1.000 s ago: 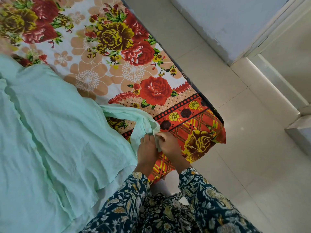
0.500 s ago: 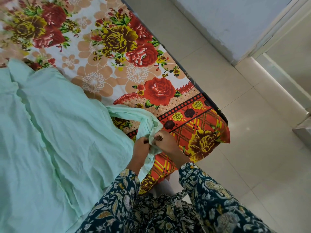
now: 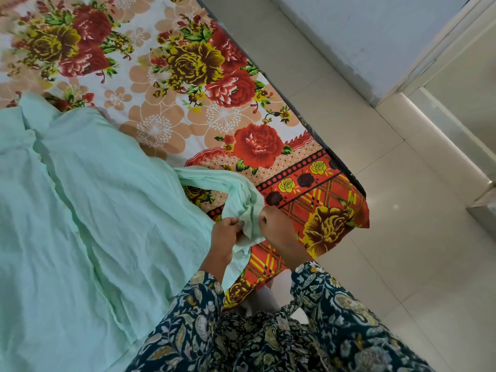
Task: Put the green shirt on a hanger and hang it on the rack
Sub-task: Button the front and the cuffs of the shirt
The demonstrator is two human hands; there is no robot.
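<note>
The pale green shirt (image 3: 88,216) lies spread over the left half of the bed, creased, with one sleeve stretched toward the bed's corner. My left hand (image 3: 228,232) pinches the bunched end of that sleeve (image 3: 241,194). My right hand (image 3: 276,224) grips the same sleeve end from the other side, fingers curled, knuckles up. Both hands meet near the bed's front corner. No hanger and no rack are in view.
The bed is covered by a floral sheet (image 3: 188,76) with a red-orange checked border at its corner (image 3: 330,218). Pale floor tiles (image 3: 402,251) run to the right, up to a light wall (image 3: 375,30) and a raised step (image 3: 442,124).
My hands have kept hold of the sleeve end and worked it a little, with more cloth now bunched between them. The view has shifted slightly.
</note>
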